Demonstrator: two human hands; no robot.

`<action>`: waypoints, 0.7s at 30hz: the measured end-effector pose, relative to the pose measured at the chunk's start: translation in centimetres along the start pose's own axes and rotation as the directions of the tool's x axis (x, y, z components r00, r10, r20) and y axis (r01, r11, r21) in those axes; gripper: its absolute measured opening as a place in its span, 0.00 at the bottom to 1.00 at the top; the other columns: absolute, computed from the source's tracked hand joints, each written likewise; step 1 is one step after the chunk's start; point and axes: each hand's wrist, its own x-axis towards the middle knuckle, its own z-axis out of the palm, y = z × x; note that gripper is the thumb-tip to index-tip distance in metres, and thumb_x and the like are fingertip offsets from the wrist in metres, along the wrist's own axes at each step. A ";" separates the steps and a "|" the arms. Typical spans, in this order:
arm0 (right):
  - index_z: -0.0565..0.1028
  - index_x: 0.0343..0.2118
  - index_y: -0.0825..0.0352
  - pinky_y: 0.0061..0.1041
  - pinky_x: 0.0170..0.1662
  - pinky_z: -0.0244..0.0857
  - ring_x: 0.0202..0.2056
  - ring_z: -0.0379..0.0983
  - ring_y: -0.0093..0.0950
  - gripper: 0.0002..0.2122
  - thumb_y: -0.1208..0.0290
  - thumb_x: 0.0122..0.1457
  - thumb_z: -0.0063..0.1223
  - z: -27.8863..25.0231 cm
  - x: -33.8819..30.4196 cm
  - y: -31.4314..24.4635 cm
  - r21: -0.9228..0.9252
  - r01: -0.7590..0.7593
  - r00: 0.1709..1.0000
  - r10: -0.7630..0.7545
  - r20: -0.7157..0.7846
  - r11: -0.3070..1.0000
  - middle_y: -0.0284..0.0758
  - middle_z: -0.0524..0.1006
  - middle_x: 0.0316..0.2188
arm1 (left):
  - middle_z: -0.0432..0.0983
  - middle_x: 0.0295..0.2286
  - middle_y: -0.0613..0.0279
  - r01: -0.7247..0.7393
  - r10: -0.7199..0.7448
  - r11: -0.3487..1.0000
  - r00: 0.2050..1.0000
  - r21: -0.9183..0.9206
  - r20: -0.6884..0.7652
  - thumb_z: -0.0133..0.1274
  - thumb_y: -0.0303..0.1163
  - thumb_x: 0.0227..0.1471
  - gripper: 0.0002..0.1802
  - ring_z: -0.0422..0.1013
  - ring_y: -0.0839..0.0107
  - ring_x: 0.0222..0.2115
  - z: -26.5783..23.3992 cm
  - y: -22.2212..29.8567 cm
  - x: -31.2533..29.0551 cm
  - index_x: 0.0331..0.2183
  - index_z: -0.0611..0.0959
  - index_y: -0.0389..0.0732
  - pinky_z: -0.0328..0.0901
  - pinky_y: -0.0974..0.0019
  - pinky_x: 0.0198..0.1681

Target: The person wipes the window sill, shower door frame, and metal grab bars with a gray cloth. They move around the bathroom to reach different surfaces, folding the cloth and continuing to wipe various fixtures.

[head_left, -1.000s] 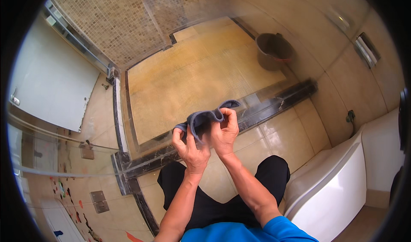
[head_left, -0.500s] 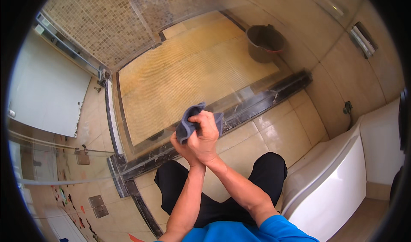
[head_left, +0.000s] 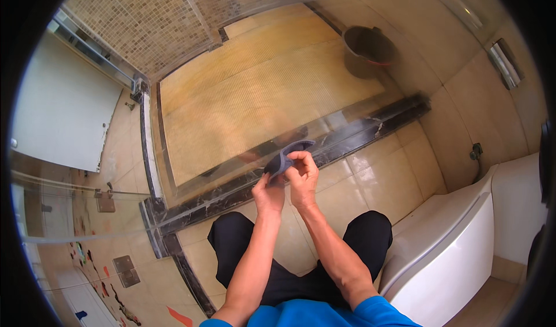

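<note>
A folded dark grey cloth (head_left: 282, 162) is held between my two hands, in front of the clear glass shower panel. My left hand (head_left: 269, 195) grips its lower left end, palm turned partly up. Thumb and fingers of my right hand (head_left: 303, 179) pinch the cloth's right side. The cloth bends in a curve, its upper edge pointing to the right. Below it runs the black marble sill (head_left: 341, 147) along the foot of the glass.
Behind the glass lies a ribbed yellowish shower floor (head_left: 249, 101), with a dark bucket (head_left: 369, 52) at its far right. A white toilet (head_left: 446, 240) stands close on my right. At left are a glass door edge with metal hinges (head_left: 126, 271) and a white door (head_left: 69, 107).
Both hands have moved slightly right and come apart from their crossed position. The cloth, bunched and spread before, is now narrower and turned.
</note>
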 end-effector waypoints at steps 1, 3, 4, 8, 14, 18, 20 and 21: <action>0.70 0.36 0.68 0.20 0.34 0.67 0.31 0.70 0.20 0.08 0.83 0.52 0.47 0.0 0.0 0.1 0.148 -0.116 0.993 0.119 -0.011 0.982 0.31 0.74 0.29 | 0.76 0.36 0.55 -0.036 0.036 0.999 0.993 0.001 -0.117 0.49 0.22 0.52 0.08 0.73 0.64 0.39 -0.9 -0.1 1.3 0.36 0.77 0.32 0.68 0.65 0.45; 0.70 0.37 0.68 0.21 0.39 0.65 0.34 0.70 0.22 0.09 0.83 0.52 0.48 -1.8 1.1 2.5 0.346 -0.132 0.976 0.183 -0.117 0.929 0.33 0.73 0.33 | 0.75 0.33 0.57 0.015 -0.011 1.000 0.966 0.012 -0.257 0.51 0.14 0.47 0.07 0.73 0.65 0.36 0.1 -1.6 2.7 0.31 0.76 0.33 0.72 0.69 0.40; 0.70 0.37 0.67 0.21 0.40 0.65 0.35 0.70 0.23 0.09 0.83 0.52 0.49 -2.9 1.6 3.7 0.403 -0.136 0.966 0.211 -0.148 0.905 0.34 0.73 0.34 | 0.75 0.34 0.57 0.050 -0.046 0.999 0.962 0.009 -0.270 0.52 0.14 0.47 0.08 0.73 0.65 0.36 0.0 -2.1 3.1 0.33 0.76 0.33 0.73 0.69 0.39; 0.71 0.34 0.66 0.17 0.31 0.64 0.27 0.69 0.18 0.08 0.84 0.50 0.49 -5.4 3.2 7.1 0.273 -0.272 0.909 0.339 -0.241 0.923 0.29 0.74 0.28 | 0.75 0.36 0.58 0.123 -0.107 0.992 0.931 0.025 -0.348 0.54 0.15 0.49 0.12 0.73 0.64 0.37 -2.8 -3.4 4.8 0.38 0.76 0.35 0.73 0.63 0.41; 0.72 0.31 0.60 0.15 0.22 0.54 0.22 0.63 0.15 0.09 0.83 0.51 0.48 -5.1 3.3 8.4 0.118 -0.451 0.810 0.461 -0.363 0.885 0.24 0.72 0.25 | 0.73 0.41 0.57 0.092 -0.029 0.981 0.937 0.168 -0.347 0.51 0.20 0.54 0.12 0.70 0.61 0.44 -4.6 -2.4 4.6 0.43 0.74 0.39 0.66 0.51 0.48; 0.70 0.30 0.57 0.15 0.19 0.50 0.18 0.60 0.15 0.10 0.83 0.51 0.45 -4.7 3.0 9.8 0.364 -0.480 0.774 0.581 -0.252 0.798 0.23 0.70 0.22 | 0.71 0.44 0.56 0.148 -0.062 0.975 0.896 0.164 -0.440 0.48 0.22 0.57 0.14 0.69 0.55 0.45 -3.4 -0.5 3.1 0.46 0.71 0.39 0.64 0.39 0.51; 0.69 0.31 0.58 0.17 0.21 0.52 0.18 0.61 0.16 0.12 0.86 0.49 0.46 -4.0 2.9 9.9 0.400 -0.449 0.793 0.563 -0.234 0.799 0.24 0.71 0.22 | 0.70 0.46 0.55 0.161 -0.106 0.982 0.907 0.102 -0.408 0.48 0.22 0.57 0.14 0.68 0.56 0.46 -3.0 0.9 2.8 0.46 0.70 0.38 0.62 0.39 0.54; 0.69 0.31 0.58 0.17 0.22 0.53 0.19 0.62 0.17 0.11 0.86 0.49 0.47 -2.1 2.0 8.7 0.396 -0.456 0.777 0.573 -0.259 0.797 0.25 0.71 0.23 | 0.69 0.46 0.54 0.151 -0.113 0.987 0.908 0.063 -0.403 0.48 0.22 0.57 0.14 0.68 0.56 0.46 -3.3 2.1 2.2 0.46 0.70 0.37 0.62 0.40 0.55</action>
